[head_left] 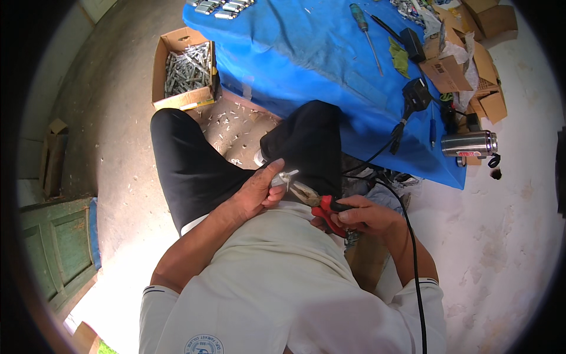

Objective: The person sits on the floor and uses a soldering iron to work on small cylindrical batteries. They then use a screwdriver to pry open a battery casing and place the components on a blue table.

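Above my lap, my left hand (259, 190) is closed around a small silvery metal part (280, 179), with a thin white tip sticking out past the fingers. My right hand (372, 216) grips a pair of pliers (305, 193) with red and black handles. The pliers' metal jaws point up and left, right up against the part in my left hand. Whether the jaws bite on it is too small to tell. My left fingers cover most of the part.
A blue-covered table (283, 53) stands ahead, bearing a screwdriver (361, 20), a black adapter (413, 45) and a steel flask (469, 144). A cardboard box (158, 76) of metal pieces (190, 68) sits on the floor, left. A black cable (414, 253) runs past my right arm.
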A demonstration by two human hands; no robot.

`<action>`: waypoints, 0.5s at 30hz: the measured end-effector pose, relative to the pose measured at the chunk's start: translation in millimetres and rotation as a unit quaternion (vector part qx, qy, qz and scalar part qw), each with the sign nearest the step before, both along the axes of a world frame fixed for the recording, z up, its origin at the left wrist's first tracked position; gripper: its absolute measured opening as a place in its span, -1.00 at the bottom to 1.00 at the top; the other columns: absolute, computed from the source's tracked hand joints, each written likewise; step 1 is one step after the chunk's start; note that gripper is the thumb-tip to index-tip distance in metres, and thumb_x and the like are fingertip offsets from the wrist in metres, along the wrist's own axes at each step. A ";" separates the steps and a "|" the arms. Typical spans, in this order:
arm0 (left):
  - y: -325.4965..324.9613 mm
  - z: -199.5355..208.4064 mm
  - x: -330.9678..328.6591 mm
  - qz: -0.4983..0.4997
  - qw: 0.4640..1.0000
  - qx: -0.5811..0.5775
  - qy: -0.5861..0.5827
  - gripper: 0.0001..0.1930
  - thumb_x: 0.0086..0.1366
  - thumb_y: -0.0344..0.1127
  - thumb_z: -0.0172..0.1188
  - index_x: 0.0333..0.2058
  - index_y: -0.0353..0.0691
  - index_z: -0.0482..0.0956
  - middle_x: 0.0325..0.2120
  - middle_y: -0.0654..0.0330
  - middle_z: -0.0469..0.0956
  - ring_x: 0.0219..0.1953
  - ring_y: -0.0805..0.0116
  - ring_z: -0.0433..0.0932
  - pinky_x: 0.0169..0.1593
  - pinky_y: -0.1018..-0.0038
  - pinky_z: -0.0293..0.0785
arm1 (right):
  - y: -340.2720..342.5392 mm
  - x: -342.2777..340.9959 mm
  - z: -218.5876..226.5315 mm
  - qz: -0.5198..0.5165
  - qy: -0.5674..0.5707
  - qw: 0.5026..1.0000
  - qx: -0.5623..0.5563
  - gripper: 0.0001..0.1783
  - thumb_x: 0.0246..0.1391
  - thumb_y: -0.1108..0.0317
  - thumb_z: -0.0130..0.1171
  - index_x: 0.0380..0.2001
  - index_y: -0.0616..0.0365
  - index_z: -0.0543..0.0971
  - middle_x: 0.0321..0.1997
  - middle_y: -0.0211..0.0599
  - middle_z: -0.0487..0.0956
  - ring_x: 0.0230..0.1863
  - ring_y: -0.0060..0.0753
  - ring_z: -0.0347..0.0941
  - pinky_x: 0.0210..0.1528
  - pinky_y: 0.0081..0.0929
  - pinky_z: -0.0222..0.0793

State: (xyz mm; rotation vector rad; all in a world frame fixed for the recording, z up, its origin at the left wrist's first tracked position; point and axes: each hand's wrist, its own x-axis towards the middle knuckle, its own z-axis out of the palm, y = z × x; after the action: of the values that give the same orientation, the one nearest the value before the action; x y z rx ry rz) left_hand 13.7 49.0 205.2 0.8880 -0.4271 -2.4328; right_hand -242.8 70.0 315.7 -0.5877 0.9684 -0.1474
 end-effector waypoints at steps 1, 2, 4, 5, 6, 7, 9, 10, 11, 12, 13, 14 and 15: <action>0.2 -0.9 -0.2 -0.005 1.000 -0.010 0.001 -0.41 0.38 0.19 -0.17 -0.75 -0.05 0.19 -0.85 0.38 0.10 -0.79 0.56 0.02 -0.67 0.59 -0.08 | -0.2 -4.4 -6.0 0.009 0.003 1.000 -0.001 -0.48 0.13 0.27 0.13 0.13 0.29 0.41 0.04 -0.25 0.53 -0.11 -0.60 0.43 -0.16 -0.67 0.31; 0.1 -1.3 -0.5 -0.010 1.000 -0.019 0.002 -0.41 0.38 0.19 -0.17 -0.75 -0.05 0.20 -0.85 0.38 0.10 -0.79 0.56 0.02 -0.67 0.59 -0.08 | -0.7 -6.8 -8.8 0.018 0.006 1.000 -0.001 -0.48 0.14 0.26 0.13 0.14 0.28 0.40 0.05 -0.23 0.52 -0.10 -0.60 0.44 -0.16 -0.68 0.31; 0.2 0.0 -1.0 -0.006 1.000 -0.006 0.002 -0.41 0.38 0.19 -0.18 -0.75 -0.05 0.20 -0.85 0.38 0.10 -0.79 0.56 0.02 -0.67 0.59 -0.08 | -5.2 -2.0 -7.5 0.026 -0.015 1.000 0.008 -0.45 0.14 0.25 0.12 0.16 0.28 0.38 0.06 -0.20 0.52 -0.08 -0.56 0.44 -0.14 -0.68 0.31; 0.0 1.3 -1.5 -0.004 1.000 0.001 0.002 -0.41 0.38 0.19 -0.18 -0.75 -0.05 0.20 -0.85 0.38 0.10 -0.79 0.56 0.02 -0.68 0.59 -0.08 | -7.1 -0.2 -7.2 0.030 -0.026 0.999 0.012 -0.44 0.14 0.24 0.12 0.17 0.28 0.37 0.06 -0.19 0.52 -0.07 -0.55 0.45 -0.13 -0.68 0.31; -0.4 3.5 -1.8 -0.001 1.000 0.002 -0.001 -0.41 0.38 0.19 -0.18 -0.75 -0.05 0.20 -0.84 0.38 0.10 -0.79 0.57 0.02 -0.68 0.60 -0.08 | -8.0 -0.2 -8.3 0.035 -0.029 0.999 0.009 -0.44 0.15 0.24 0.12 0.17 0.28 0.37 0.06 -0.19 0.52 -0.07 -0.54 0.45 -0.13 -0.68 0.32; -0.9 6.2 -2.1 0.002 1.000 0.004 -0.005 -0.41 0.38 0.19 -0.18 -0.75 -0.05 0.20 -0.84 0.38 0.10 -0.79 0.57 0.02 -0.68 0.60 -0.09 | -8.8 -0.5 -10.0 0.039 -0.033 0.999 0.005 -0.44 0.15 0.23 0.11 0.18 0.28 0.36 0.05 -0.19 0.52 -0.06 -0.52 0.45 -0.12 -0.68 0.32; -0.6 5.5 -1.4 0.002 1.000 -0.005 -0.006 -0.41 0.38 0.18 -0.18 -0.75 -0.05 0.20 -0.84 0.38 0.10 -0.79 0.57 0.02 -0.68 0.60 -0.09 | -10.4 0.5 -9.9 0.045 -0.036 0.998 0.001 -0.44 0.16 0.23 0.10 0.18 0.27 0.36 0.05 -0.18 0.52 -0.06 -0.50 0.45 -0.12 -0.66 0.32; 0.2 1.9 -0.6 -0.001 1.000 -0.015 -0.005 -0.41 0.38 0.18 -0.18 -0.74 -0.06 0.20 -0.84 0.38 0.10 -0.79 0.57 0.02 -0.68 0.60 -0.09 | -11.2 2.1 -7.9 0.045 -0.035 0.998 0.000 -0.44 0.16 0.23 0.10 0.18 0.27 0.36 0.05 -0.18 0.52 -0.06 -0.49 0.46 -0.12 -0.65 0.33; 0.8 0.0 0.1 -0.004 1.000 -0.026 -0.003 -0.41 0.39 0.18 -0.18 -0.74 -0.06 0.20 -0.84 0.38 0.10 -0.79 0.57 0.02 -0.68 0.60 -0.09 | -11.7 3.3 -6.8 0.046 -0.034 0.998 -0.001 -0.44 0.17 0.23 0.09 0.19 0.28 0.35 0.05 -0.17 0.52 -0.06 -0.48 0.46 -0.12 -0.64 0.33; 0.4 0.1 -0.5 -0.004 1.000 -0.019 -0.002 -0.41 0.39 0.18 -0.17 -0.74 -0.06 0.20 -0.84 0.39 0.10 -0.79 0.57 0.02 -0.68 0.60 -0.10 | -11.2 3.6 -6.8 0.039 -0.032 0.999 0.003 -0.44 0.17 0.24 0.08 0.18 0.28 0.36 0.03 -0.16 0.53 -0.07 -0.46 0.47 -0.11 -0.62 0.34; -0.3 0.7 -1.1 -0.003 1.000 -0.013 -0.001 -0.41 0.39 0.18 -0.17 -0.74 -0.06 0.20 -0.84 0.39 0.10 -0.79 0.58 0.02 -0.68 0.61 -0.10 | -10.3 3.8 -7.2 0.033 -0.030 0.999 0.007 -0.45 0.17 0.24 0.08 0.17 0.29 0.36 0.02 -0.14 0.54 -0.09 -0.44 0.48 -0.11 -0.60 0.35; -0.9 1.5 -2.0 -0.002 1.000 -0.007 0.000 -0.41 0.39 0.18 -0.17 -0.74 -0.06 0.20 -0.84 0.39 0.10 -0.79 0.58 0.02 -0.68 0.61 -0.10 | -9.7 3.7 -7.7 0.026 -0.028 0.999 0.012 -0.46 0.17 0.24 0.07 0.17 0.30 0.37 0.00 -0.12 0.54 -0.10 -0.42 0.49 -0.11 -0.57 0.36; -1.3 3.6 -2.8 0.004 1.000 0.002 -0.006 -0.41 0.39 0.18 -0.17 -0.74 -0.06 0.20 -0.84 0.39 0.10 -0.79 0.58 0.03 -0.68 0.61 -0.10 | -9.7 2.8 -9.5 0.023 -0.050 0.998 0.022 -0.47 0.17 0.24 0.06 0.15 0.31 0.37 -0.02 -0.10 0.55 -0.12 -0.40 0.50 -0.12 -0.54 0.38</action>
State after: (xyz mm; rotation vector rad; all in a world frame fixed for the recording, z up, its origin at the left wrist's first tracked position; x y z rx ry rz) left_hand 10.9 47.7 208.8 0.9042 -0.4239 -2.4234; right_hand -240.0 60.3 306.1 -0.5573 0.8576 -0.1131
